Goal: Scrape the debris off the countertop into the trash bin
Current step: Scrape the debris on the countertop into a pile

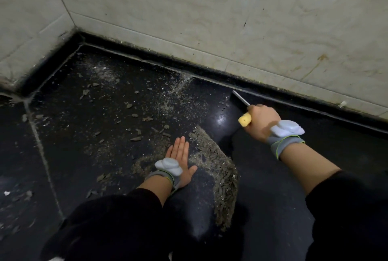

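Note:
My right hand [261, 123] grips a scraper [244, 120] by its yellow handle, and its thin metal blade points up-left to the seam at the back of the black countertop [294, 176]. My left hand [179, 153] lies flat and open on the counter, fingers together, palm down. Just right of that hand a long ridge of grey-brown debris [222, 174] runs from near the fingertips toward the front edge. Loose flakes and dust [130, 105] are scattered over the counter's left half. No trash bin is in view.
Beige tiled walls [210, 8] meet in a corner at the upper left, closing the counter at the back and left. A pale grout joint [42, 151] crosses the counter on the left. The surface right of the ridge looks swept and glossy.

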A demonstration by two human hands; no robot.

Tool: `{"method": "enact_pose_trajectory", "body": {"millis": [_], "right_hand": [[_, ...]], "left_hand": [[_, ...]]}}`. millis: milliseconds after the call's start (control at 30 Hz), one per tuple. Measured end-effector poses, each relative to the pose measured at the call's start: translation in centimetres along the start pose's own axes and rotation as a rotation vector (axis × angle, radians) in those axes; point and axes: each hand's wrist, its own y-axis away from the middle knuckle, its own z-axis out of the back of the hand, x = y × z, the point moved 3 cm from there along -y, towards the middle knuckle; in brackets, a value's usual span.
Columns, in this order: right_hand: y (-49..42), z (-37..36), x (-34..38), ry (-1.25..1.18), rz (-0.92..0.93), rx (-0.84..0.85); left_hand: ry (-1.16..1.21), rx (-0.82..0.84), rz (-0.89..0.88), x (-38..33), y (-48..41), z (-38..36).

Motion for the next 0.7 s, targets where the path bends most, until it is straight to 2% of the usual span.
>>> {"method": "enact_pose_trajectory", "body": {"millis": [133,200,367,533,600,700], "right_hand": [[1.6,-0.2,2.4,0.012,0.226,0.019],[2.0,0.9,2.5,-0.029,0.265,-0.003],[0.7,3.3,0.3,-0.086,0.101,-0.159],[-2.1,2.1,-2.2,0.014,-0.094,-0.104],[-2.6,1.2,-1.7,-0.005,-0.094,-0.074],[-2.5,0.4,-0.3,0.011,0.003,-0.047]], "left_hand": [[-0.003,-0.014,-0.008,0.0,0.0,0.1],[0.001,-0.023,-0.011,0.1,0.0,-0.2],[-0.002,-0.033,-0.014,0.2,-0.1,-0.5],[0.013,-0.025,-0.003,0.1,0.0,0.0],[0.007,-0.019,0.001,0.1,0.1,-0.1],[0.005,-0.016,0.0,0.2,0.0,-0.1]]}}
